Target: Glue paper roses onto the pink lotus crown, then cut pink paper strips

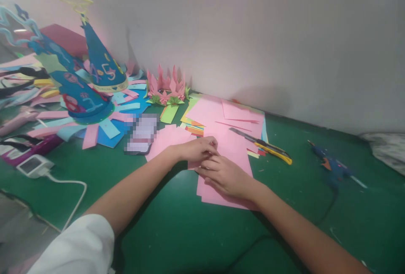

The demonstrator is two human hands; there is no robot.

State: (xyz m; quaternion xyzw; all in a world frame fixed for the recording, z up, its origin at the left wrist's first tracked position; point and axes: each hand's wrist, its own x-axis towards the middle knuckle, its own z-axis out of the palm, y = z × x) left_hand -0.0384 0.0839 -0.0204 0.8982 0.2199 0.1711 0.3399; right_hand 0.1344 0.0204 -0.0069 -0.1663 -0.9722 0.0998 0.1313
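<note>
My left hand (198, 149) and my right hand (225, 175) meet over pink paper in the middle of the green table. The fingers of the left hand are curled in, closed on the edge of a pink sheet of paper (192, 165). From the right, my right hand closes on the same sheet, its fingertips touching the left hand. Part of the sheet is hidden under the fingers. Beneath lie larger pink sheets (232, 155). Just beyond, a yellow utility knife (274, 151) rests with its blade out. More pink paper (164, 137) is left of the hands.
A phone (142, 134) lies left, near a pink paper crown (166, 86). Decorated blue cone hats (103, 61) stand farther left among paper strips. A stack of coloured paper (215, 111) lies by the wall. At right are a blue glue gun (335, 166) and its cord.
</note>
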